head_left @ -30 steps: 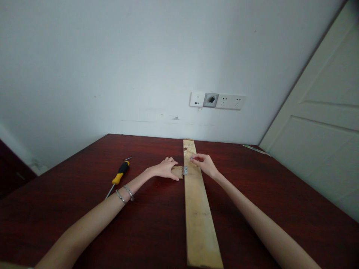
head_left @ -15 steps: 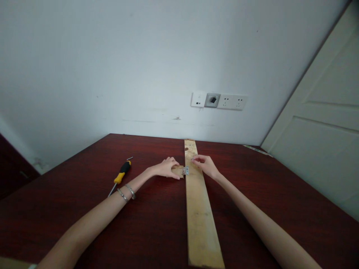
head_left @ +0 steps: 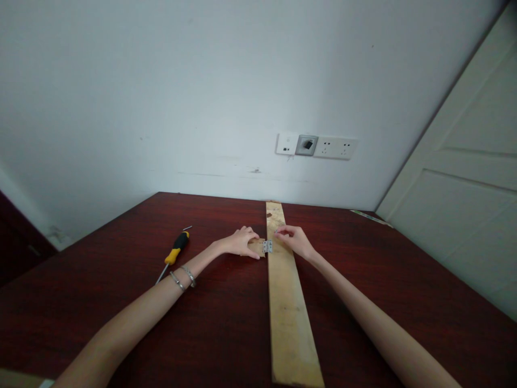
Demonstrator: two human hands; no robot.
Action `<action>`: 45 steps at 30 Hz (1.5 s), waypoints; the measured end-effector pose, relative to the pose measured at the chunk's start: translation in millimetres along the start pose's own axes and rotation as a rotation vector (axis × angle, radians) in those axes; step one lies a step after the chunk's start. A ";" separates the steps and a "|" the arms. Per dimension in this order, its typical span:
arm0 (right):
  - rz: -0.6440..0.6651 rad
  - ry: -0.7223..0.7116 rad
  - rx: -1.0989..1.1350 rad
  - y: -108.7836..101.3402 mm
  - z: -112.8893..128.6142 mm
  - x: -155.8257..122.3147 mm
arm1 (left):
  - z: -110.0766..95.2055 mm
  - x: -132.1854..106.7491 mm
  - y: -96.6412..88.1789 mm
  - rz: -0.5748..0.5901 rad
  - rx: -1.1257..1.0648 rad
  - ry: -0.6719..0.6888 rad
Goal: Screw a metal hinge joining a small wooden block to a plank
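Note:
My left hand (head_left: pixel 243 242) grips a small wooden block (head_left: pixel 257 247), thumb on the near side and fingers on the far side. A metal hinge (head_left: pixel 267 246) bridges the block and a long wooden plank (head_left: pixel 287 302), which lies lengthwise down the table. Above the plank, just past the hinge, my right hand (head_left: pixel 295 239) has thumb and forefinger pinched together. Whatever sits in that pinch is too small to make out. To the left of my left forearm lies a yellow and black screwdriver (head_left: pixel 176 249), its shaft partly behind the arm.
The dark red table (head_left: pixel 218 323) meets a white wall at the back. A small metal piece (head_left: pixel 187 228) lies beyond the screwdriver handle. A flat strip (head_left: pixel 370 217) rests at the back right edge. Wall sockets (head_left: pixel 315 146) are above; a white panelled door (head_left: pixel 464 161) stands right.
My right hand has shifted very slightly left and toward the hinge, still pinched. The left hand keeps its grip on the block. The view has moved a touch.

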State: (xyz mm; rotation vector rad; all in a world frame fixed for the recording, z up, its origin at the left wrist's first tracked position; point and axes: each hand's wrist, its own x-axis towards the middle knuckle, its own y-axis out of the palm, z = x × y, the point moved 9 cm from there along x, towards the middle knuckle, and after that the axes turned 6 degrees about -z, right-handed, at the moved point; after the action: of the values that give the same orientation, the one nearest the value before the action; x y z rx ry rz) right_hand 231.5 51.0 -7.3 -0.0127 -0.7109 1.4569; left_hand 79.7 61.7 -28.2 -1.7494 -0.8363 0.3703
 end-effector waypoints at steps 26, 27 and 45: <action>0.013 0.040 0.136 33.3 -16.5 13.8 | -1.1 -0.7 0.7 0.030 0.049 0.017; 0.017 0.040 0.137 33.7 -16.5 13.8 | -0.6 -0.7 0.6 0.031 0.049 0.015; 0.068 -0.041 0.105 38.5 -4.7 10.5 | -7.2 -0.8 1.5 0.038 0.080 0.037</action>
State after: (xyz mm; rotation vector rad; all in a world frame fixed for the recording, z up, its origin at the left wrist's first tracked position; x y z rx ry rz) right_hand 198.6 68.2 -22.7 0.0746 -0.6720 1.5615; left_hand 84.2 55.9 -27.2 -1.6942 -0.7530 0.3902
